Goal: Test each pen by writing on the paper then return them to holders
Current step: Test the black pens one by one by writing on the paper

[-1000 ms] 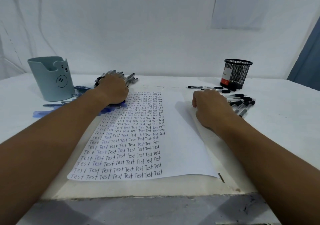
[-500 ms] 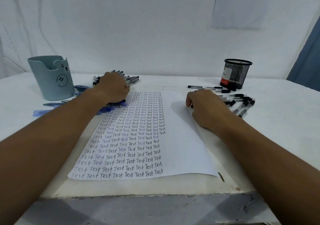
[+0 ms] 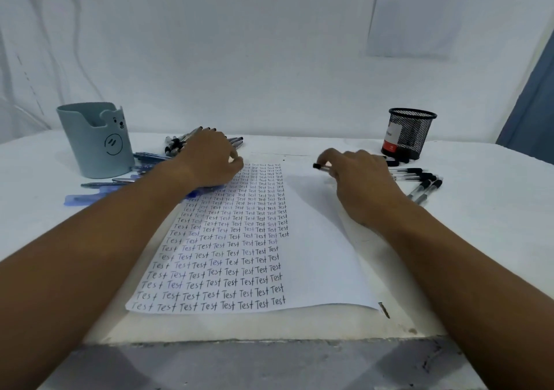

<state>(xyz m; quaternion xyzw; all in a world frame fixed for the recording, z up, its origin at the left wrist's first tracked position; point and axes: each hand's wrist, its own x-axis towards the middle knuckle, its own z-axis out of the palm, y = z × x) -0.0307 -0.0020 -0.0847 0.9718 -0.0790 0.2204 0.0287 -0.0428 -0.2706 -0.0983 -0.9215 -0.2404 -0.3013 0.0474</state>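
Observation:
A white paper lies in the middle of the table, its left half filled with rows of "Test". My right hand hovers over the paper's top right corner and pinches a black-capped pen that points left. My left hand lies over a pile of black pens at the paper's top left corner, and its fingers are hidden behind its back. A blue-grey bear holder stands at the far left. A black mesh holder stands at the far right.
Several black-capped pens lie loose in front of the mesh holder, right of my right hand. Blue pens lie beside the bear holder, and a blue pen lies by my left forearm. The table's front edge is close to me.
My right hand has lifted off the table and moved left and away from me, now pinching a black-capped pen. My left hand has stayed on the pile of pens.

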